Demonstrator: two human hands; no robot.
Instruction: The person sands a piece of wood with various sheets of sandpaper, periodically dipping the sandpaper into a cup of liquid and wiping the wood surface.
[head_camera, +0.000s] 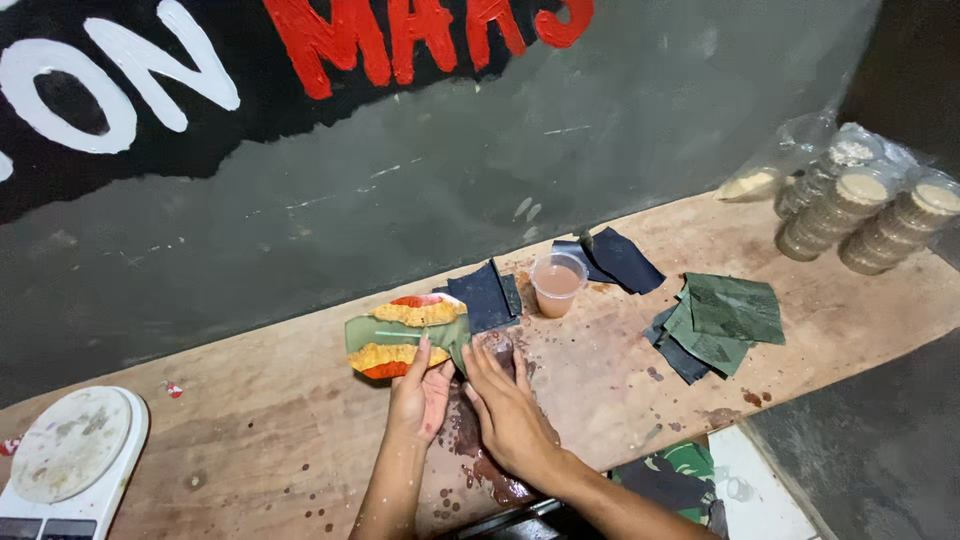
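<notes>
While both hands (465, 395) press the colourful piece (405, 335) (bench edge near), sandpaper sheets (715, 320) lie apart.

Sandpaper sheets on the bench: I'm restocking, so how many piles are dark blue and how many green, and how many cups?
Dark blue sandpaper piles: 2, one beside the cup, one behind it
Green sandpaper piles: 1
Plastic cup of pinkish liquid: 1
Total: 4

Both bare forearms come up from the six o'clock edge. The left hand (420, 395) lies palm down, fingers stretched toward twelve o'clock, forefinger longest and pressing at its tip. The right hand (510, 405) sits just beside it at three o'clock, palm down, fingers together, angled toward eleven o'clock, wrist bent slightly.
</notes>
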